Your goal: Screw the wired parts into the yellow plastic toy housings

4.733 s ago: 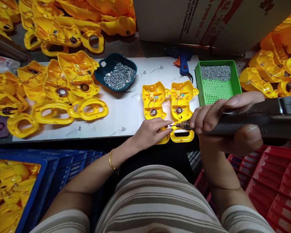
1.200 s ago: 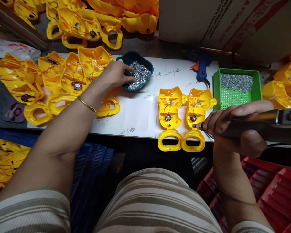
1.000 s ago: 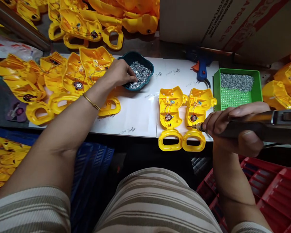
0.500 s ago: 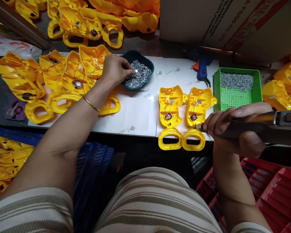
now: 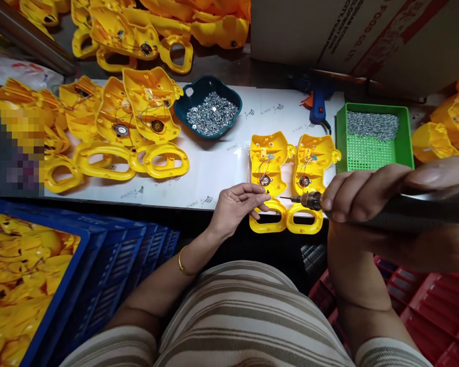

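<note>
My left hand (image 5: 240, 206) is pinched closed over the near left yellow plastic housing (image 5: 279, 148), by its handle ring (image 5: 251, 223). What its fingertips hold, if anything, is too small to make out. My right hand (image 5: 361, 196) wraps around a dark power screwdriver (image 5: 311, 201), which lies level and points left. The thin bit ends just right of my left fingertips. A second housing (image 5: 321, 165) lies beside the first; both show wires, a small circuit board and a round speaker inside. A dark teal bowl (image 5: 181, 108) of small shiny metal parts stands farther back.
A green basket (image 5: 410, 137) with small metal pins or screws stands at the right. Behind it are a blue glue gun (image 5: 319, 107) and a cardboard box (image 5: 290, 35). More yellow housings (image 5: 149, 102) lie left. Below the table edge are blue crates (image 5: 110, 255) and red crates (image 5: 424, 306).
My left hand has left the teal bowl and come right and nearer, to the left housing. The screwdriver's tip has shifted left from the right housing toward my left fingers.
</note>
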The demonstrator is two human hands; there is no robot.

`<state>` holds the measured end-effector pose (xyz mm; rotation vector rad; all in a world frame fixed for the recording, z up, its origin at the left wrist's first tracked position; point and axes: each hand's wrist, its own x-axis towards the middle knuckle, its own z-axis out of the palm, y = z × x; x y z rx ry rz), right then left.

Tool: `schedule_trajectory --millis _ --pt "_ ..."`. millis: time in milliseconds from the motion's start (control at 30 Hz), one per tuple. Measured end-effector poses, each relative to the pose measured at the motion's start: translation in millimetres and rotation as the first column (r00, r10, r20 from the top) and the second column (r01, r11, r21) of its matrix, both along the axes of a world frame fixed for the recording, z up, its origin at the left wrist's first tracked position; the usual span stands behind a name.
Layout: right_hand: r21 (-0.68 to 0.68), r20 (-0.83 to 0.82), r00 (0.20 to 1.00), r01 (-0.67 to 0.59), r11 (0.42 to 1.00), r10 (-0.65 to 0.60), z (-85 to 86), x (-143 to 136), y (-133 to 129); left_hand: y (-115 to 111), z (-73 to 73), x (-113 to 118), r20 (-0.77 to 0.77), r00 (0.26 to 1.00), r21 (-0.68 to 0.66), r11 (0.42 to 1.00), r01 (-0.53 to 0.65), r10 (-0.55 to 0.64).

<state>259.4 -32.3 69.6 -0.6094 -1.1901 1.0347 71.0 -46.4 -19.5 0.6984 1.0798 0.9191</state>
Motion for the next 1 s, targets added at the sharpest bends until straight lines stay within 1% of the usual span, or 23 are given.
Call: schedule_trajectory --millis 67,133,200,333,400,467,533,567,633,700,767,800,867,933,1000 --pt "-0.034 0.021 0.999 -0.031 0.999 0.032 3.8 -0.5 -3.9 -2.2 -3.5 3.5 0.016 1.000 0.004 1.000 0.015 -0.015" --pt "-0.009 0.022 0.998 -0.054 0.999 0.054 2.1 -1.5 -5.3 -1.4 -4.4 5.2 0.007 0.999 0.016 0.999 0.045 -0.045" --pt "0.033 0.008 0.999 -0.051 0.998 0.051 -3.4 -3.0 -5.2 -0.9 -4.9 7.0 -0.001 0.998 0.023 0.997 0.068 -0.068" --pt "0.015 0.029 0.999 -0.039 0.999 0.039 -15.6 -5.4 -3.3 -3.4 -5.9 10.9 -0.005 0.997 0.036 0.996 0.083 -0.083" --pt "0.030 0.019 0.999 -0.040 0.999 0.039 -19.2 -5.9 -1.2 -4.9 -5.7 11.2 -0.013 0.996 0.043 0.995 0.090 -0.089" --pt "0.061 -0.002 0.998 -0.056 0.997 0.057 -20.3 -5.9 1.3 -6.1 -5.3 9.9 -0.046 0.995 0.063 0.994 0.092 -0.090" --pt "0.068 -0.021 0.996 -0.083 0.994 0.084 -18.7 -5.7 2.7 -7.1 -5.9 7.4 -0.140 0.987 0.148 0.984 0.095 -0.075" --pt "0.064 -0.029 0.995 -0.093 0.994 0.095 -17.1 -5.6 2.5 -7.5 -6.8 6.0 -0.205 0.977 0.218 0.970 0.107 -0.061" --pt "0.047 -0.037 0.995 -0.093 0.995 0.095 -13.3 -6.1 0.6 -8.0 -9.1 3.7 -0.337 0.941 0.363 0.916 0.168 -0.039" --pt "-0.007 -0.015 0.998 -0.065 0.998 0.065 -10.1 -7.3 -2.5 -8.2 -10.9 2.8 -0.428 0.903 0.453 0.858 0.244 -0.032" --pt "-0.060 0.018 0.999 -0.031 0.998 0.032 -9.8 -8.7 -4.5 -8.1 -11.3 3.1 -0.465 0.885 0.493 0.820 0.291 -0.035" --pt "-0.064 0.027 0.999 -0.024 0.998 0.026 -10.9 -9.2 -4.7 -7.9 -10.9 3.5 -0.469 0.883 0.512 0.805 0.298 -0.029" --pt "-0.022 0.028 0.999 -0.035 0.999 0.035 -15.2 -9.4 -3.2 -7.4 -9.6 4.0 -0.482 0.876 0.544 0.781 0.307 -0.008" --pt "0.029 0.029 0.998 -0.057 0.998 0.056 -20.3 -8.5 -0.7 -6.6 -8.2 3.7 -0.523 0.852 0.567 0.752 0.336 0.014" --pt "0.032 0.051 0.997 -0.064 0.997 0.062 -24.2 -7.3 1.4 -5.7 -7.3 2.5 -0.574 0.818 0.589 0.715 0.376 0.042"
